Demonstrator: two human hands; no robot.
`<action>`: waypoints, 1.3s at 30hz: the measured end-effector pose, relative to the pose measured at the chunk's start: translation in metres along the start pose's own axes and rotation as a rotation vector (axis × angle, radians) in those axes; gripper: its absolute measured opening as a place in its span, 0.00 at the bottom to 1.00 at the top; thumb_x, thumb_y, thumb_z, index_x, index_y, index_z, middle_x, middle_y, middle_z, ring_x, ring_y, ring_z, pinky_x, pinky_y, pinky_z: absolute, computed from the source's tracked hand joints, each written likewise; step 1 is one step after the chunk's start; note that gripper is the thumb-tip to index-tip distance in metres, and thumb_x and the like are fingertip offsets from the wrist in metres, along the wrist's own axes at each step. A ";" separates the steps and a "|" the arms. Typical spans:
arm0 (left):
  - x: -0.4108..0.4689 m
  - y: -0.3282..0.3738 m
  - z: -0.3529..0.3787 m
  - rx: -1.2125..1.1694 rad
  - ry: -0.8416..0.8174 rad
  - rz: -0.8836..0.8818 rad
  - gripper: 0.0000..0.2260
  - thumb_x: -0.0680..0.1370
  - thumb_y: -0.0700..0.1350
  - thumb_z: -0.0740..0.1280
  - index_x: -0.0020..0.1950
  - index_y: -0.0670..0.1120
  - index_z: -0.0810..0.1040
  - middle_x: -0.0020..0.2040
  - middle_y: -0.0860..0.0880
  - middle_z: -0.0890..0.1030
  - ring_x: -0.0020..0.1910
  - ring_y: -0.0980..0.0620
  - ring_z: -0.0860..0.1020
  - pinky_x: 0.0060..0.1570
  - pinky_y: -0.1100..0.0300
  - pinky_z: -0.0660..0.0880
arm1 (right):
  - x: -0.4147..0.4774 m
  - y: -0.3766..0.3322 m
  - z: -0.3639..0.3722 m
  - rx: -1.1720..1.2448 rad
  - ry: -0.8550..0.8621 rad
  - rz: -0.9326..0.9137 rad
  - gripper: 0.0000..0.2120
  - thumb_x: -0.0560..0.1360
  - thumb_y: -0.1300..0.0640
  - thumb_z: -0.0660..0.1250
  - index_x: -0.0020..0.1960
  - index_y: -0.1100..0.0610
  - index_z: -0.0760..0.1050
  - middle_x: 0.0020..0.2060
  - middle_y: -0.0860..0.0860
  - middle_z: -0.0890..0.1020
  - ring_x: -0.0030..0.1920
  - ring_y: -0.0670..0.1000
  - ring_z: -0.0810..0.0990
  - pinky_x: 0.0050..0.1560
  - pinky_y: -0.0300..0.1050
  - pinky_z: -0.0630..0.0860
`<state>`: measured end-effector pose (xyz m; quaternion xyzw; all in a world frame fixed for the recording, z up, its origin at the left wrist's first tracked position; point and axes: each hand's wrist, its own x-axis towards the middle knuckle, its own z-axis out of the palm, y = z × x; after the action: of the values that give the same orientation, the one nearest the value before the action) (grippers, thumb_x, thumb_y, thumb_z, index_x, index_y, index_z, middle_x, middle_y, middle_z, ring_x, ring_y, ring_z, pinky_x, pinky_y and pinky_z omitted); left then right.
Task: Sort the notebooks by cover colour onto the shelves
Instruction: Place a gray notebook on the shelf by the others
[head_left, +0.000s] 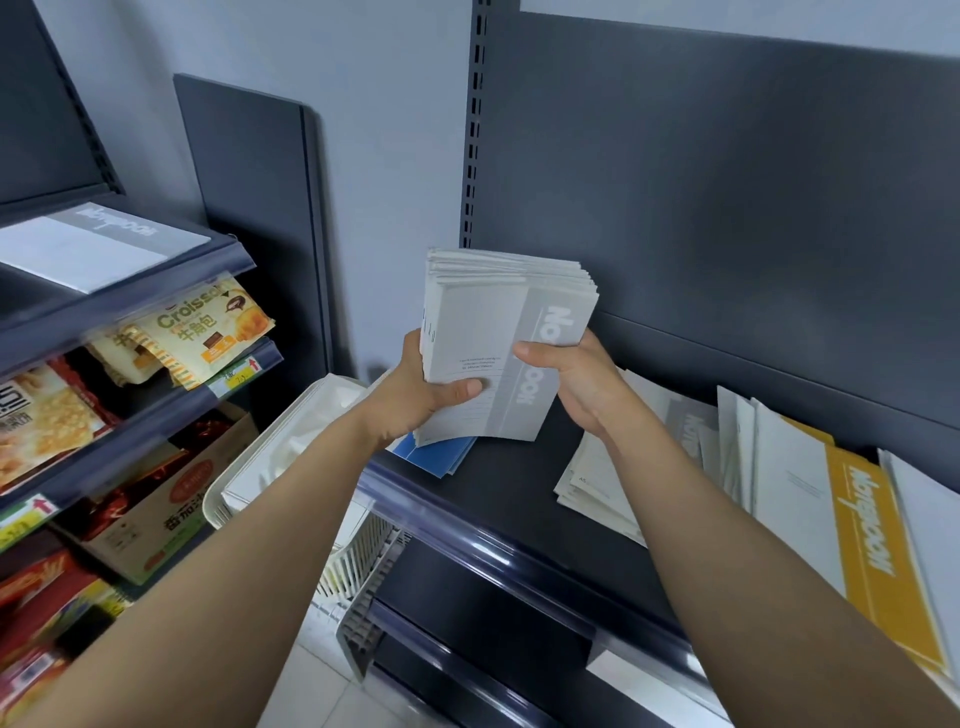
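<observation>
Both hands grasp the grey stack (488, 353): left hand (431, 395) curled round its left edge, right hand (576, 384) round its right. Likely squaring greys before shelving; next, lower them onto the shelf (498, 504) beneath the hands, beside the blue notebook (436, 457) under the left hand. Long axis runs up, away from the wrists, cover facing the person

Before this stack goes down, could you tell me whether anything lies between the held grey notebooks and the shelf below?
Yes: blue notebooks lie on the shelf just under the lower left corner of the grey stack.
</observation>
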<state>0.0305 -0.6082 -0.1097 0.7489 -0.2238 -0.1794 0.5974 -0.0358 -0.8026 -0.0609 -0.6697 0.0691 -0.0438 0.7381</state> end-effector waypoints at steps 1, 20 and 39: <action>-0.002 0.002 0.002 -0.001 0.018 0.000 0.40 0.66 0.58 0.77 0.71 0.52 0.59 0.63 0.52 0.74 0.63 0.52 0.73 0.63 0.51 0.72 | 0.000 0.001 0.001 -0.002 0.009 0.004 0.28 0.67 0.67 0.73 0.66 0.61 0.71 0.58 0.57 0.81 0.58 0.56 0.80 0.60 0.54 0.76; 0.023 0.075 0.059 -0.239 -0.228 -0.410 0.15 0.72 0.48 0.73 0.57 0.43 0.80 0.51 0.45 0.84 0.50 0.45 0.82 0.47 0.52 0.78 | -0.039 -0.050 -0.052 -0.386 0.390 0.245 0.12 0.72 0.53 0.73 0.52 0.56 0.78 0.45 0.50 0.84 0.43 0.49 0.83 0.39 0.41 0.77; 0.013 0.041 0.002 0.010 -0.158 -0.622 0.16 0.73 0.45 0.73 0.56 0.38 0.77 0.52 0.41 0.83 0.48 0.44 0.82 0.48 0.50 0.78 | -0.022 -0.026 -0.023 -0.525 0.307 0.422 0.11 0.74 0.57 0.71 0.51 0.61 0.73 0.51 0.57 0.78 0.48 0.54 0.82 0.53 0.50 0.80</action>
<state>0.0354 -0.6240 -0.0702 0.7680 -0.0308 -0.4100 0.4911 -0.0609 -0.8246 -0.0364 -0.7930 0.3247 0.0286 0.5148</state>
